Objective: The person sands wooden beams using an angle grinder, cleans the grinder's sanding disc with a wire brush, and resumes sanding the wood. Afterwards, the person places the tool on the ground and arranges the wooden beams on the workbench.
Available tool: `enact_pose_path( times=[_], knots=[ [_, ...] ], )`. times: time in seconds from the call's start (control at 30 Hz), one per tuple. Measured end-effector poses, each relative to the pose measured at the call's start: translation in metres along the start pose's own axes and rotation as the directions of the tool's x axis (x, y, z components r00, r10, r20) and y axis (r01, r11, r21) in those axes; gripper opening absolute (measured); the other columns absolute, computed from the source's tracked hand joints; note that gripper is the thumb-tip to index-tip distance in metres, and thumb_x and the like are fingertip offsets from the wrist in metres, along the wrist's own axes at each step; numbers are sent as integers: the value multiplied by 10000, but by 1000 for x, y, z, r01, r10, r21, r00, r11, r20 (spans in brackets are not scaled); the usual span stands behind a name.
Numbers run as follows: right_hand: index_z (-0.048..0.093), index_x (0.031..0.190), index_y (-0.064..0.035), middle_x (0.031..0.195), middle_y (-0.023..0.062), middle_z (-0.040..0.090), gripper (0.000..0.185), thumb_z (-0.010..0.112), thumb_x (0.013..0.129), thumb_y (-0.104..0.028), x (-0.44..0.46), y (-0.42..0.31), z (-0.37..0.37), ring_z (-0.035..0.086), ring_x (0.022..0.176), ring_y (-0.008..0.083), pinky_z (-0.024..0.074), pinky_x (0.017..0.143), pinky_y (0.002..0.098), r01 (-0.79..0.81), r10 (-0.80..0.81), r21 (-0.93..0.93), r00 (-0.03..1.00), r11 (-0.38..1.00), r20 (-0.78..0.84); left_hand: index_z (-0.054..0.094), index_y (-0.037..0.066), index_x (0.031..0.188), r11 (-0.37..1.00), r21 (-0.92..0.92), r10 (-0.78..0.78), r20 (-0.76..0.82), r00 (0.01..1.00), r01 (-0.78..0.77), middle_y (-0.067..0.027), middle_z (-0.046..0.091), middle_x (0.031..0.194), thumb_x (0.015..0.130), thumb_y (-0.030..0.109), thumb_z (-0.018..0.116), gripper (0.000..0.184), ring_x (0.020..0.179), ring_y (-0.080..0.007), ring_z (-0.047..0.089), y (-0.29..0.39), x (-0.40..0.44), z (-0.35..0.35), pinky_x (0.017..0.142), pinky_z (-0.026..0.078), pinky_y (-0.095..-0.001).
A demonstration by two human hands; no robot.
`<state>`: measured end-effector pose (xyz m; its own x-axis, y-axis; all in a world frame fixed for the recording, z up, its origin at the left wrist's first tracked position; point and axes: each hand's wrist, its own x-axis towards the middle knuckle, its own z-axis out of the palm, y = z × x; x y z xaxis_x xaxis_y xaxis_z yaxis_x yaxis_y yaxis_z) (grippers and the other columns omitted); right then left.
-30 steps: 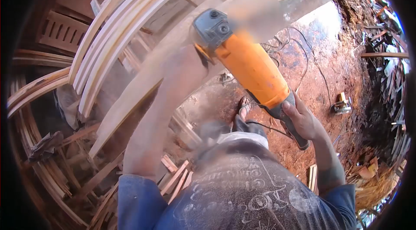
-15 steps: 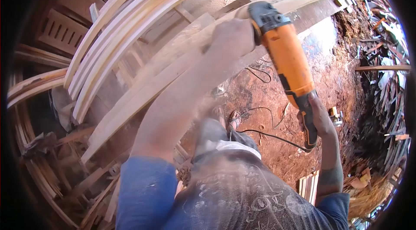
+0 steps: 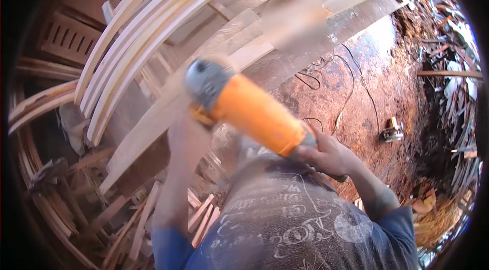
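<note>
An orange power tool [image 3: 257, 112] with a dark grey head lies slantwise across the view, somewhat blurred. Its head is over a long curved wooden board [image 3: 153, 122]. My left hand [image 3: 191, 122], smeared by motion, is at the side of the tool's head, wrapped round what looks like its side handle. Around the dark rear grip, near the waist, my right hand [image 3: 326, 154] is closed. The spot where the tool meets the wood is hidden under its head, and dust hazes the wood nearby.
Several curved wooden strips [image 3: 147, 25] arc across the upper left. Cables [image 3: 351, 81] and a small metal tool [image 3: 391, 131] lie on the reddish floor. Wood offcuts [image 3: 201, 216] are at the lower left. Scrap [image 3: 458, 102] lines the right edge.
Over the last half second the tool and both hands have swung left and down along the board. Before that, they had moved up and right.
</note>
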<state>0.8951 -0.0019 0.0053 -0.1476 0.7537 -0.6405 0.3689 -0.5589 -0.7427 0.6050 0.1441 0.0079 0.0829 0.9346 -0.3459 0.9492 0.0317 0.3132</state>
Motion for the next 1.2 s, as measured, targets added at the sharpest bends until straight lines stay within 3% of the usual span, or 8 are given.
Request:
enact_pose_path(
  times=[0.1,0.2,0.33,0.4,0.53,0.67,0.93,1.2],
  knots=[
    [318,1533,-38,1153,365,637,903,577,920,-647,15,-36,-3,633,1109,490,485,985,492,-13,43,-194,988,981,149,644,40,1051,998,22,-60,20,998,59,-203,719,966,836,281,785,352,990,-413,680,-28,-20,-8,799,537,-484],
    [316,1538,-40,1159,356,643,901,598,917,-629,22,-42,-15,638,1121,476,487,983,497,-33,66,-203,985,979,161,641,41,1072,996,14,-94,31,995,93,-211,717,962,832,285,785,371,986,-417,680,-16,-12,-11,794,537,-484],
    [321,1522,15,1320,231,598,892,609,934,-589,5,-25,-53,620,1177,296,475,1014,412,-162,163,-16,985,987,51,642,49,1126,999,-30,34,34,999,-33,-215,716,957,838,290,771,397,986,-420,678,39,24,3,802,538,-488],
    [320,1531,14,1338,196,585,865,595,953,-568,-8,11,-75,610,1161,259,469,1020,388,-146,153,233,988,962,-13,664,39,1103,997,80,1,243,970,-21,-215,719,954,847,323,754,393,971,-406,690,97,47,4,811,545,-486],
    [449,1435,-18,1106,80,642,656,558,1000,-496,-32,52,-128,604,929,167,510,835,331,-76,158,375,968,924,-193,735,26,926,935,31,345,143,928,-353,-197,735,900,831,169,686,179,880,-352,729,180,86,35,799,585,-459],
    [510,1356,-9,1036,33,622,553,446,1062,-473,-49,113,-205,572,837,106,503,734,270,-42,154,442,963,896,-223,743,51,1018,816,-101,575,235,783,-569,-193,741,948,852,151,680,204,896,-329,740,271,126,58,781,599,-433],
    [600,965,-42,699,81,617,726,408,962,-741,-43,163,-327,606,547,192,500,488,323,-30,314,566,856,824,-412,758,168,1091,732,120,665,89,742,-670,-31,763,1063,918,215,641,215,1038,-209,720,448,185,108,819,557,-339],
    [545,1211,-84,797,103,643,664,438,980,-697,-37,166,-287,627,604,190,520,508,332,-224,428,597,876,770,-223,737,80,929,803,80,595,-98,797,-590,-99,749,903,838,142,678,125,873,-268,740,336,142,107,757,578,-411]
  ],
)
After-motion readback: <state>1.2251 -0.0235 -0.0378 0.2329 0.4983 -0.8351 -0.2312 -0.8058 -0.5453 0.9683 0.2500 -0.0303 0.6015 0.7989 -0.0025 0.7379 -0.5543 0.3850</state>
